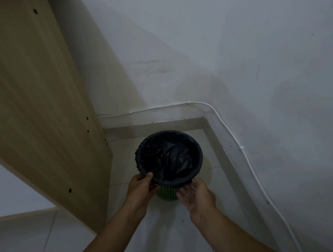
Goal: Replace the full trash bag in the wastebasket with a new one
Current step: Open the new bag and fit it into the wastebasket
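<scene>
A green slatted wastebasket [166, 194] stands on the tiled floor in the room's corner. A black trash bag [170, 156] lines it, its edge folded down over the rim all the way round, the inside crumpled and dark. My left hand [140, 191] pinches the bag's folded edge at the near left of the rim, thumb on top. My right hand [195, 194] is at the near right, just under the rim, fingers fairly straight and blurred, touching or almost touching the bag's edge.
A tall wooden panel [34, 110] with drilled holes rises on the left, close to the basket. White walls meet behind it, with a white cable [243, 149] clipped along them. A grey skirting strip [213, 133] borders the pale floor tiles.
</scene>
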